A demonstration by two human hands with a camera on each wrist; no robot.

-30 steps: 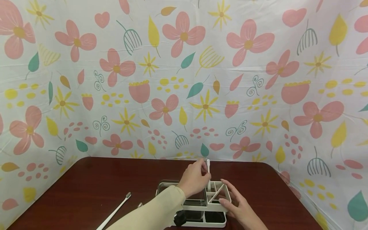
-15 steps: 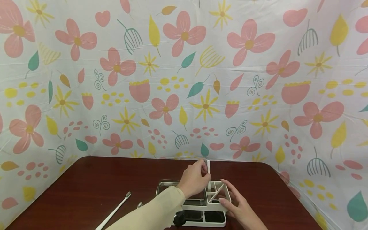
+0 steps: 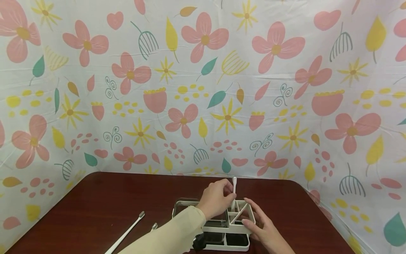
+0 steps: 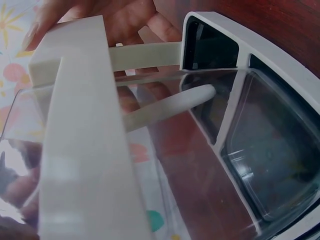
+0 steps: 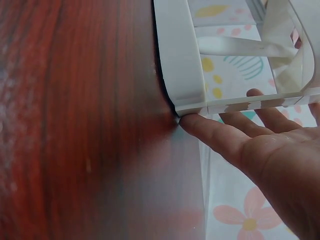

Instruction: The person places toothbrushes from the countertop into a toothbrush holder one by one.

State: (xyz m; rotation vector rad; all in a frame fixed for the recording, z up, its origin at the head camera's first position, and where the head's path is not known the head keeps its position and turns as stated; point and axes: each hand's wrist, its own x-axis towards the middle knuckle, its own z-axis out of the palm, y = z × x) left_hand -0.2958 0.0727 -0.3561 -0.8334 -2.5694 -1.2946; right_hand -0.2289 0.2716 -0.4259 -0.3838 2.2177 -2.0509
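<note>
In the head view my left hand [image 3: 216,198] pinches a white toothbrush [image 3: 234,186], which stands nearly upright in a rear compartment of a white two-tier toothbrush holder [image 3: 228,229]. Below the upper tier, the brush's rounded handle end [image 4: 200,95] shows in the left wrist view, over the lower tier. My right hand [image 3: 268,231] holds the holder's right end, thumb at the front and fingers behind. One finger touches the base's corner at the tabletop in the right wrist view. My left forearm hides much of the holder's left half.
A second white toothbrush [image 3: 125,233] lies on the dark red wooden table [image 3: 133,194], left of my sleeve. Another brush head [image 3: 154,226] peeks out beside the sleeve. A floral cloth [image 3: 190,88] hangs behind the table.
The toothbrush and my left hand have shifted slightly to the right within the rear compartment. My right hand stays on the holder's end.
</note>
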